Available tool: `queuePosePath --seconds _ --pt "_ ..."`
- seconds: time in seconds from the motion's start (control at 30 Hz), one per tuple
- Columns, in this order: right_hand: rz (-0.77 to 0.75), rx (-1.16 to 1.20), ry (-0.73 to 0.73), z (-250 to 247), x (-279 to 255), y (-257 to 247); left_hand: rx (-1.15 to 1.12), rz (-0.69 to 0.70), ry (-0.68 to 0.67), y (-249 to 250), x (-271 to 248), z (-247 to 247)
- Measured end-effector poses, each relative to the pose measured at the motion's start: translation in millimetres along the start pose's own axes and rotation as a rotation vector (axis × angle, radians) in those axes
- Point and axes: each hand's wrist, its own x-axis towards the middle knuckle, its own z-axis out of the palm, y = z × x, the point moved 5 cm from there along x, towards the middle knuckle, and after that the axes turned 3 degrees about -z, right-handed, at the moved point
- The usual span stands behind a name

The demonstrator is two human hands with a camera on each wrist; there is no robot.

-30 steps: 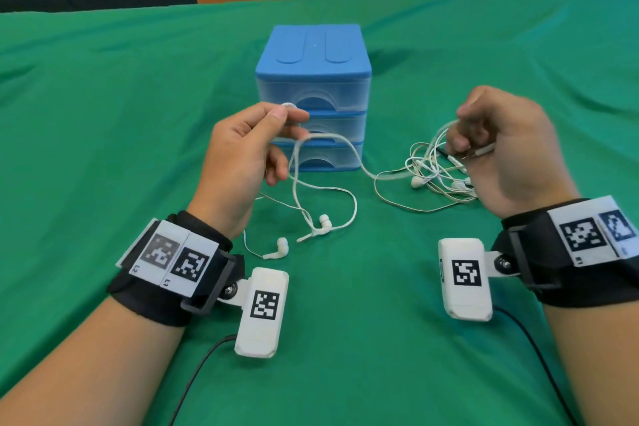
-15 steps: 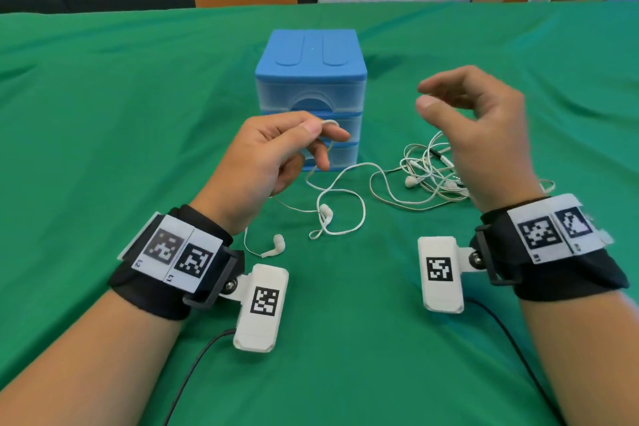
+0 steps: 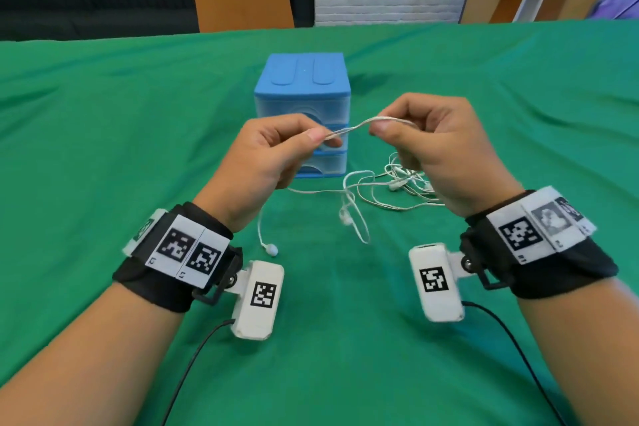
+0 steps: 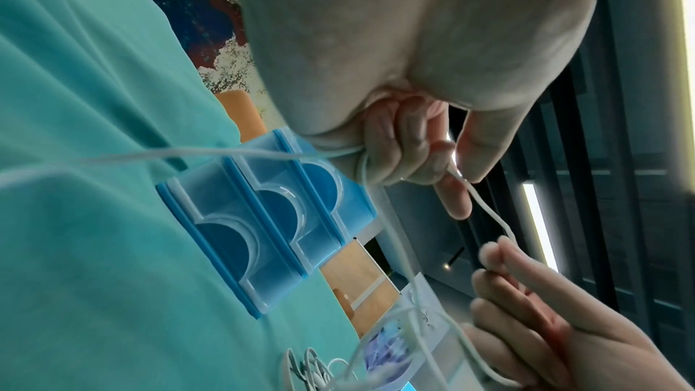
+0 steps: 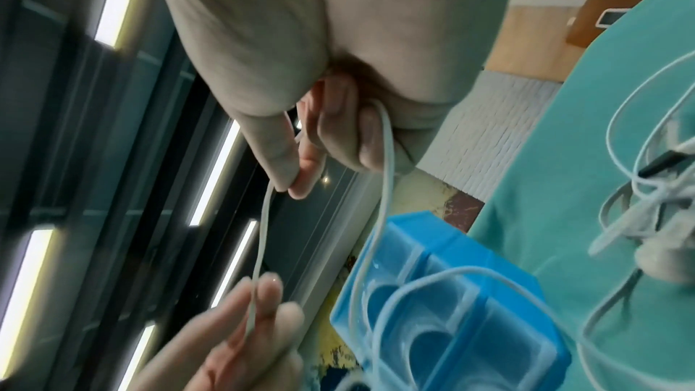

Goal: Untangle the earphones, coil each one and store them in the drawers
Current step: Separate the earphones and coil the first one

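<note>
A white earphone cable (image 3: 359,124) stretches between both raised hands in front of the blue three-drawer box (image 3: 304,97). My left hand (image 3: 276,152) pinches one end between thumb and forefinger; the left wrist view shows the cable (image 4: 485,207) leaving those fingers. My right hand (image 3: 428,142) pinches the other end, and the cable (image 5: 263,225) runs from it to the left hand. From the hands the cable drops to the cloth, where one earbud (image 3: 271,249) lies near the left wrist and another (image 3: 345,214) hangs blurred. A tangled heap of white earphones (image 3: 404,180) lies under the right hand. All drawers look closed.
A green cloth (image 3: 103,149) covers the whole table. Each wrist carries a white camera unit (image 3: 257,297) with a black lead trailing toward me. Wooden panels and a white brick wall stand beyond the table's far edge.
My right hand left the tangled heap, rose and closed onto the cable held by my left hand. Both hands lifted, so the cable now spans between them.
</note>
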Motion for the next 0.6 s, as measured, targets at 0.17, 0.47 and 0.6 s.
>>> queuePosePath --seconds 0.17,0.47,0.6 --pt "0.001 0.056 0.180 -40 1 -17 0.014 -0.013 0.034 4 -3 -2" --pt "0.014 -0.031 0.440 -92 -8 -24 -0.004 -0.068 0.037 10 -7 -1" --pt "0.049 -0.117 0.322 -90 -8 -22 0.034 -0.095 0.002 13 -8 0"
